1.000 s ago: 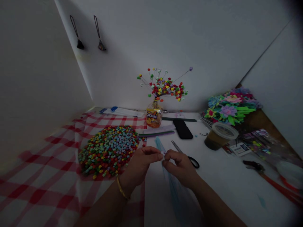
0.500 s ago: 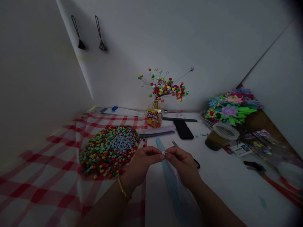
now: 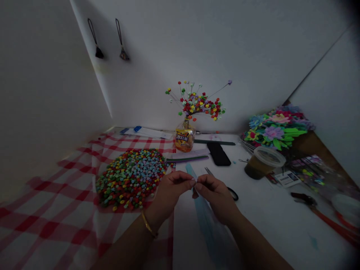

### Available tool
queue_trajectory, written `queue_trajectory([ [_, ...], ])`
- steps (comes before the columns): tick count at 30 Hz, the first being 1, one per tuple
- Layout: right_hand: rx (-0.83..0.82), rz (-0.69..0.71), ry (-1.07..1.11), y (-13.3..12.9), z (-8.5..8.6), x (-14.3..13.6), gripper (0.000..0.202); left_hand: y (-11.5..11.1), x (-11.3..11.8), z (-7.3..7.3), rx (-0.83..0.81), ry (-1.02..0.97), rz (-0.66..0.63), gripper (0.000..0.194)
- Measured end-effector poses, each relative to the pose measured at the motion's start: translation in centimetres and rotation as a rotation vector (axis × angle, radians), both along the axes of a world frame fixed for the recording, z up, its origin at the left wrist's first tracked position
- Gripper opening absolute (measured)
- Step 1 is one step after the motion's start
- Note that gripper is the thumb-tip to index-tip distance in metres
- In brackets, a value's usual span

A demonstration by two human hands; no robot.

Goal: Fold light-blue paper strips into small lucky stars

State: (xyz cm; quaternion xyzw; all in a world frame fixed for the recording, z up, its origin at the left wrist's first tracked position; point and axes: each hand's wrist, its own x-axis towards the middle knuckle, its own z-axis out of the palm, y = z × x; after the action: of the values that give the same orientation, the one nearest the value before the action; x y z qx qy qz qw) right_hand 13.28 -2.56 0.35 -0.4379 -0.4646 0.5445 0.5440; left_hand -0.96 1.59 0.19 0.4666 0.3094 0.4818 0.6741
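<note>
My left hand (image 3: 176, 187) and my right hand (image 3: 215, 193) meet at the middle of the table. Thumb and forefinger of each are pinched together on a small pale paper strip (image 3: 196, 180), mostly hidden by the fingertips. Beneath them lies a bundle of light blue paper strips (image 3: 204, 221), its far end showing beyond my fingers. Left of my left hand spreads a big pile of small folded paper stars (image 3: 132, 178) in many colours. A pair of scissors (image 3: 233, 193) lies partly hidden behind my right hand.
At the back stands a cut bottle (image 3: 184, 138) holding stars on thin stems (image 3: 201, 103). A black phone (image 3: 218, 153), a lidded tub of dark liquid (image 3: 263, 163), colourful fuzzy flowers (image 3: 274, 129) and pliers (image 3: 303, 198) are on the right. A red-checked cloth (image 3: 67, 210) covers the left.
My fingers have shifted slightly around the small strip, and more of the right hand's lower fingers shows beneath. The whole view has moved a little; the table things stay put.
</note>
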Motion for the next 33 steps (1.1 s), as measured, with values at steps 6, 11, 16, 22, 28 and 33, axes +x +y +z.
queue_trajectory([
  [6, -0.041, 0.011, 0.066, -0.02, -0.27, 0.23, 0.020, 0.27, -0.16, -0.13, -0.049, -0.097, -0.158, 0.008],
  [11, -0.131, 0.120, 0.152, -0.19, 0.18, 0.59, 0.018, 0.34, -0.59, -0.30, -0.145, -0.177, -0.316, 0.015],
  [16, -0.112, 0.144, 0.194, -0.26, 0.10, 0.50, 0.015, 0.30, -0.85, -0.72, -0.118, -0.195, -0.377, 0.018],
  [22, -0.088, 0.133, 0.108, -0.31, 0.23, 0.61, 0.018, 0.37, -0.87, -0.35, -0.099, -0.173, -0.405, 0.018],
  [28, -0.064, 0.093, 0.066, -0.22, 0.30, 0.45, 0.019, 0.46, -0.95, -0.05, -0.109, -0.170, -0.364, 0.018],
  [33, -0.042, 0.049, 0.079, -0.14, -0.15, 0.44, 0.018, 0.39, -0.61, -0.38, -0.072, -0.095, -0.264, 0.022],
])
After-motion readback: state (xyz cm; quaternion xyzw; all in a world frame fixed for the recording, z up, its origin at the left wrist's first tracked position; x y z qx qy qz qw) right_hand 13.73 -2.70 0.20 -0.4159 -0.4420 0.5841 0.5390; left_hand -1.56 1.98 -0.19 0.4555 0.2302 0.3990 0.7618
